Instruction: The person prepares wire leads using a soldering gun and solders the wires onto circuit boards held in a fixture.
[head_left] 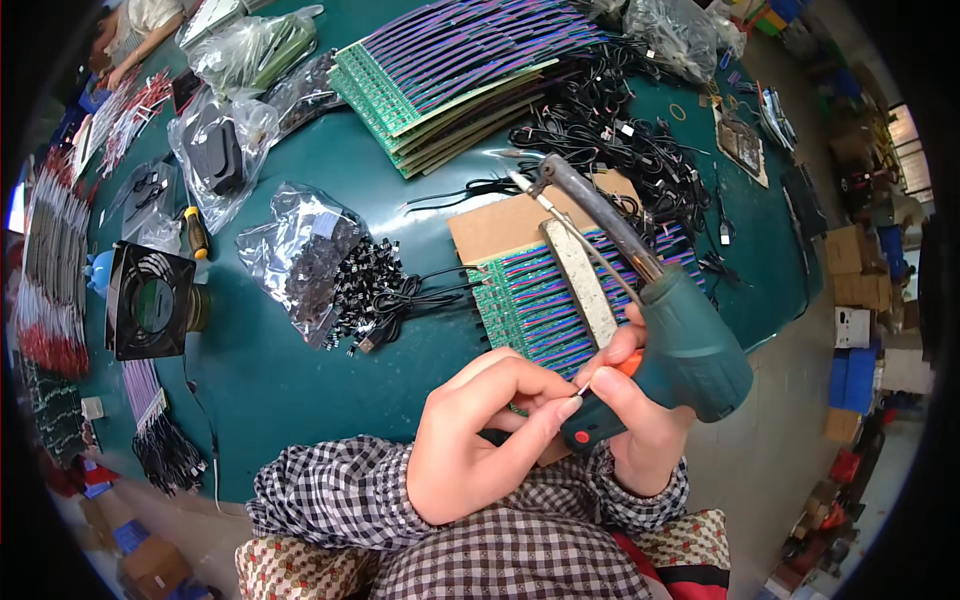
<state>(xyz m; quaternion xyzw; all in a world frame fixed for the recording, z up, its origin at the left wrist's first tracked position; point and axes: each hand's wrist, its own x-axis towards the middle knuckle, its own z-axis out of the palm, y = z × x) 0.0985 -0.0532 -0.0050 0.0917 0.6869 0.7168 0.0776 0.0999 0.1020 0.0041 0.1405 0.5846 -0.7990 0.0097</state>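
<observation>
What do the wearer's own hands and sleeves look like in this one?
The left hand and right hand are bare, without gloves. The left sleeve and right sleeve are loose, wrinkled fabric in a small black-and-white check, reaching toward the wrists.

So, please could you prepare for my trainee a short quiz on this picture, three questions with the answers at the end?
1. Multiple choice: What colours does the handle of the screwdriver show?
A) red and white
B) yellow and black
C) green and blue

2. True or false: The fan stands to the left of the soldering gun.

3. Fill in the missing word: The soldering gun is held in the person's ____ hand.

Key:
1. B, yellow and black.
2. True.
3. Right: the right hand is wrapped around it.
</observation>
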